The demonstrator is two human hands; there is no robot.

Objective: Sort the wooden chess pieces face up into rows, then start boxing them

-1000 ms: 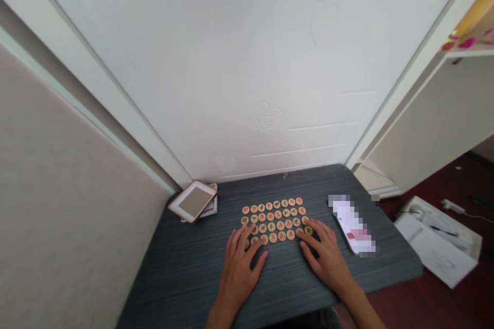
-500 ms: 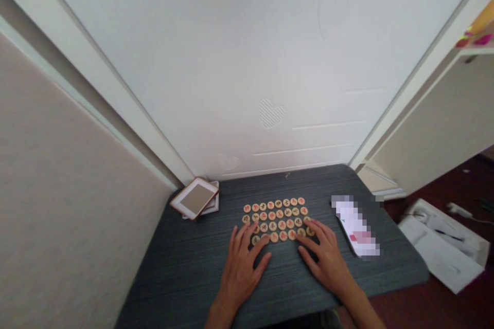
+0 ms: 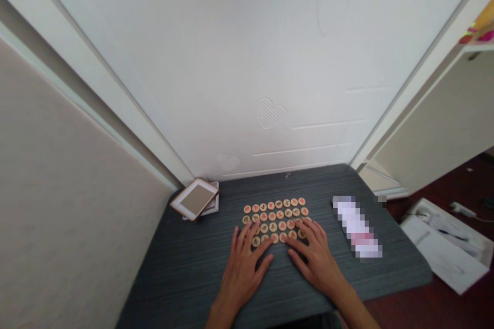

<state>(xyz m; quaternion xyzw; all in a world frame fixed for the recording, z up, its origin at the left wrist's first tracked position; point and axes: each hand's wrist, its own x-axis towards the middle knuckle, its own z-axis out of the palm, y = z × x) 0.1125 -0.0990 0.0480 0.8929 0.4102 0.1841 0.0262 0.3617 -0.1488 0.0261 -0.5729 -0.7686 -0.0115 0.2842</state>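
Observation:
Round wooden Chinese chess pieces (image 3: 280, 215), marked in red or black, lie in several rows on a dark table (image 3: 185, 272). My left hand (image 3: 244, 258) rests palm down with fingers spread, its fingertips over the left end of the two nearest rows. Across from it, my right hand (image 3: 314, 254) is also spread flat, fingertips at the right part of those same rows. Both thumbs point inward, in front of the nearest row. Fingers cover some pieces, and no piece is lifted in either hand.
Stacked picture frames (image 3: 197, 199) sit at the table's back left corner. To the right lies a pixelated phone-like object (image 3: 357, 227). A white wall panel (image 3: 231, 61) rises behind the table. An open white box (image 3: 450, 247) is on the floor at right.
My right hand has slid a little to the left along the nearest rows. My left hand has barely shifted, its index finger slightly farther right. The rows look unchanged.

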